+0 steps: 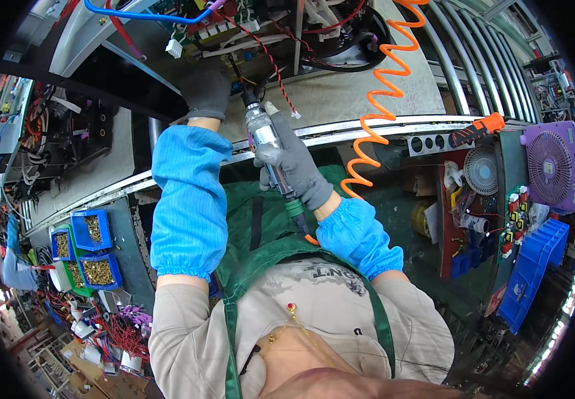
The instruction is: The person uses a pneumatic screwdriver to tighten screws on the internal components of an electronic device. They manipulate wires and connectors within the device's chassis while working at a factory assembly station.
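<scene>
My right hand (pixel 298 161), in a grey glove, is closed around a silver air screwdriver (pixel 258 123) with a green tail end. The tool tilts away from me, and its tip reaches into an opened machine (pixel 287 40) full of wires and circuit boards. Just left of that tip, my gloved left hand (pixel 206 93) reaches into the machine's lower edge. Its fingers are lost in the dark there. A twisted red-and-black wire (pixel 275 73) with a white connector hangs close to the tool. Blue sleeves cover both my forearms.
An orange coiled air hose (pixel 394 73) hangs to the right of the machine. Blue bins (pixel 104 282) of brass-coloured screws stand at left. On the right are a roller conveyor (pixel 473 60), an orange-and-black power tool (pixel 477 130), a purple fan (pixel 551 163) and a blue crate (pixel 533 266).
</scene>
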